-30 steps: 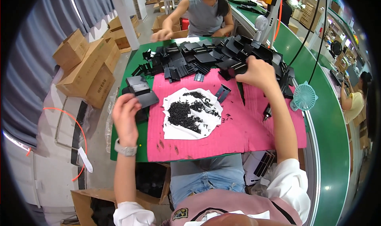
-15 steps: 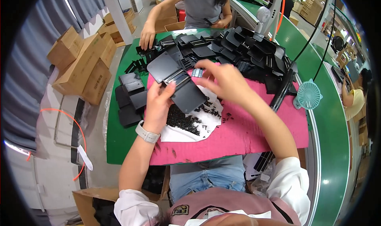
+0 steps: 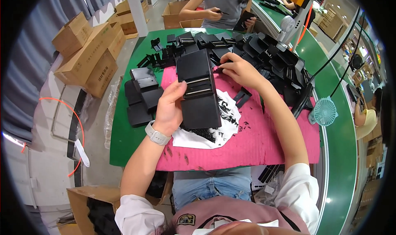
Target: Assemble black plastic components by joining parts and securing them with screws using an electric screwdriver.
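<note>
Black panel (image 3: pixel 201 113) up in left hand (image 3: pixel 168 109), right hand (image 3: pixel 241 72) at the parts pile (image 3: pixel 264 55).
Hands apart: left clamped on the panel's left edge, panel above the white sheet (image 3: pixel 192 141) with small black screws (image 3: pixel 205 134); right's fingertips bent at the pile's near edge, can't tell if gripping. Sheet lies on pink mat (image 3: pixel 268 144), green desk (image 3: pixel 119 148).
</note>
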{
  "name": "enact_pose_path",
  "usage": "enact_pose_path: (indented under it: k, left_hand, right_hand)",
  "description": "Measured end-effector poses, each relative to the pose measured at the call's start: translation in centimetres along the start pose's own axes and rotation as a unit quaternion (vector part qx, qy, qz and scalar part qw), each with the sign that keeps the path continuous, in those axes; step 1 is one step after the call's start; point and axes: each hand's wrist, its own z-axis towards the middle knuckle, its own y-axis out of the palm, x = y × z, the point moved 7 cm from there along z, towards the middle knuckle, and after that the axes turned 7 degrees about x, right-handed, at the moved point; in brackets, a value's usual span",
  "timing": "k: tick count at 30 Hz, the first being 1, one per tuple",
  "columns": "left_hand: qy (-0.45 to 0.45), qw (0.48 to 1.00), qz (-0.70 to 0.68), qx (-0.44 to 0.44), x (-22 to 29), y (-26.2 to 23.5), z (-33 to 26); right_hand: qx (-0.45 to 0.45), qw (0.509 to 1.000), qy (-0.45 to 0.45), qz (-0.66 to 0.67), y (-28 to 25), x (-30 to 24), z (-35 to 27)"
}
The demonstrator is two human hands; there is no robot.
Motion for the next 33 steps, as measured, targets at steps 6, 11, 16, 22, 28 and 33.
enact_pose_path:
  k: [6,11,16,22,28,33]
  left_hand:
    - [0.025,0.997,0.065,-0.025,-0.6,0.2,-0.2]
    - [0.043,0.982,0.172,-0.059,-1.4,1.6,-0.4]
    - [0.074,0.965,0.233,-0.094,-1.7,1.9,-0.4]
    - [0.051,0.96,0.252,-0.115,-1.8,2.0,-0.7]
    - [0.027,0.948,0.291,-0.13,-2.8,1.2,-0.8]
    - [0.021,0.959,0.262,-0.109,-3.1,2.2,-1.0]
  right_hand:
    - [0.126,0.895,0.268,0.335,-4.1,-2.2,-2.1]
    - [0.047,0.881,0.218,0.418,-4.3,-7.6,-3.0]
    - [0.083,0.967,0.074,0.23,-4.5,-9.8,-2.8]
    - [0.079,0.947,0.136,0.281,-4.2,-9.4,-3.2]
    - [0.084,0.968,0.095,0.216,-4.5,-9.8,-3.4]
    - [0.098,0.968,0.045,0.227,-4.9,-9.9,-3.5]
